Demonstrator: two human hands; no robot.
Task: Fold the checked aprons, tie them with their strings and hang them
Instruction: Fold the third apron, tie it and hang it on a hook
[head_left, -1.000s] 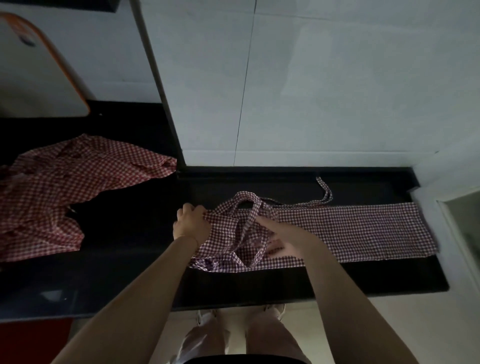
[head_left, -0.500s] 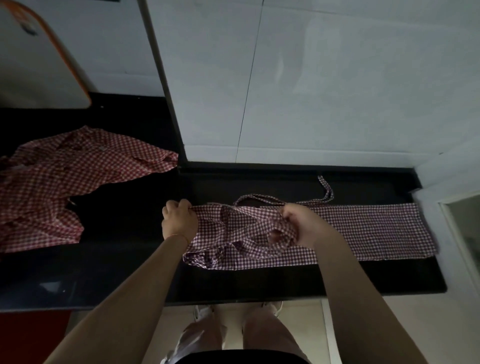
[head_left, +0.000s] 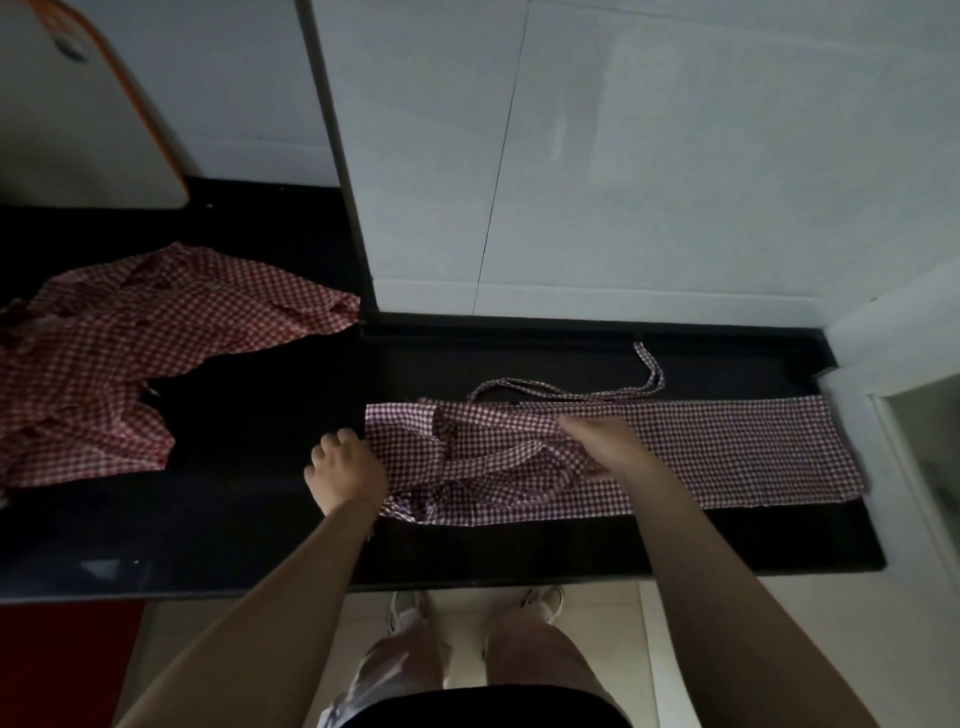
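A black stone counter (head_left: 249, 530) runs under a pale tiled wall (head_left: 675, 182) in dim light. On it the left hand (head_left: 347, 474) sits at the left end of the folded apron (head_left: 727, 452), fingers curled at the cloth's edge; whether they still pinch it cannot be told from this angle. The right hand (head_left: 597, 441) lies over the bunched bib part, fingers bent onto the fabric, and its grip cannot be made out either. Half a second ago that hand held a gathered wad of cloth lifted off the strip; now the wad is laid down and pressed flatter, and the left end reads as a squarer edge. This suggests the bib and neck loop are being tucked into the long band, so the folding step seems near its end. One string (head_left: 647, 371) trails loose behind the strip toward the wall, not yet tied. A second checked apron (head_left: 130, 353) lies crumpled at the far left, well apart, below a white board with an orange rim (head_left: 78, 119).
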